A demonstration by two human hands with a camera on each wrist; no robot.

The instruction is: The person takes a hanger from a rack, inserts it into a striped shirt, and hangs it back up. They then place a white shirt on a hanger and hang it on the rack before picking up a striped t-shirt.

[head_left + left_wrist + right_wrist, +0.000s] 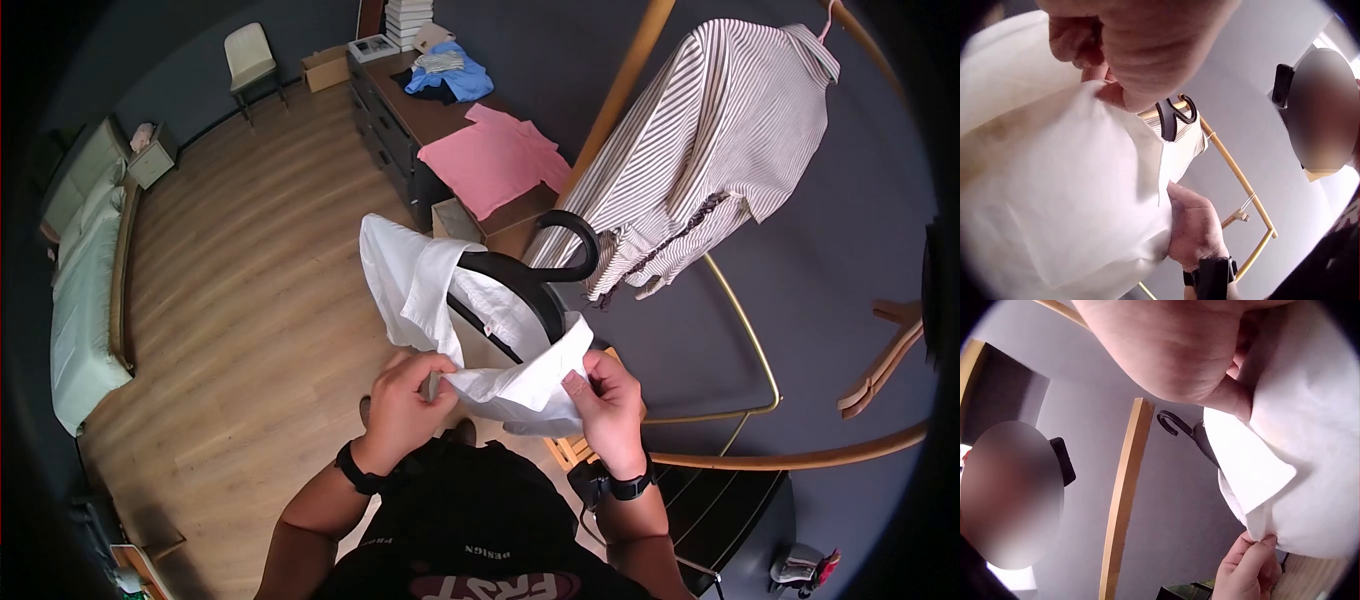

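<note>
A white collared shirt (535, 385) hangs in front of the person, with a black clothes hanger (515, 270) inside its neck and the hook pointing up and away. The left hand (405, 395) pinches the shirt's front edge below the collar. On the other side, the right hand (608, 405) grips the cloth beside the collar (1250, 465), thumb on top. In the left wrist view the shirt (1072, 200) spreads wide below the left hand (1141, 50). Part of the hanger is hidden inside the shirt.
A striped shirt (700, 140) hangs at the right on a wooden rack (625, 90). Wooden hangers (885, 360) hang farther right. Behind, a dark dresser (385, 120) bears a pink shirt (495, 160) and a blue garment (462, 75). A bed (90, 300) stands at the left.
</note>
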